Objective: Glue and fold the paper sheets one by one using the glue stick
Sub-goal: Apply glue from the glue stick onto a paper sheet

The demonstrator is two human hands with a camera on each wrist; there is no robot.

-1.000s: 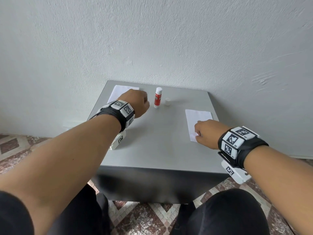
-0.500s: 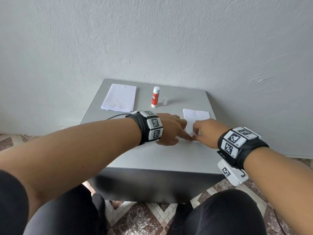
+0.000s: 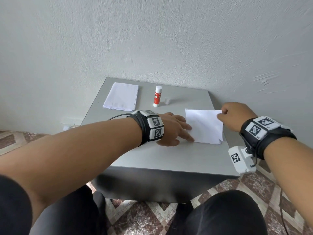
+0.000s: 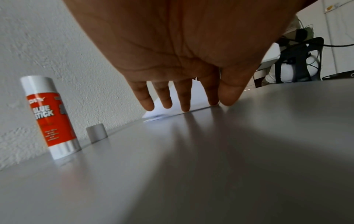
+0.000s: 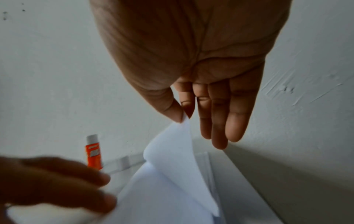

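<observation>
A white paper sheet (image 3: 204,126) lies at the right of the grey table (image 3: 152,155), its top layer lifted and curling (image 5: 172,151). My right hand (image 3: 225,116) pinches that sheet's far right corner between thumb and forefinger, the other fingers straight. My left hand (image 3: 184,131) presses the sheet's left edge with straight fingers (image 4: 184,104). A red and white glue stick (image 3: 157,96) (image 4: 49,115) stands uncapped at the back, with its small cap (image 3: 167,100) (image 4: 96,132) beside it.
A stack of white sheets (image 3: 122,96) lies at the table's back left corner. A plaster wall (image 3: 152,39) runs right behind the table. Patterned floor tiles (image 3: 144,216) and my knees show below the front edge.
My left hand came from the back left stack across to the right sheet and now presses its left edge. My right hand moved to the far corner and lifted the top layer.
</observation>
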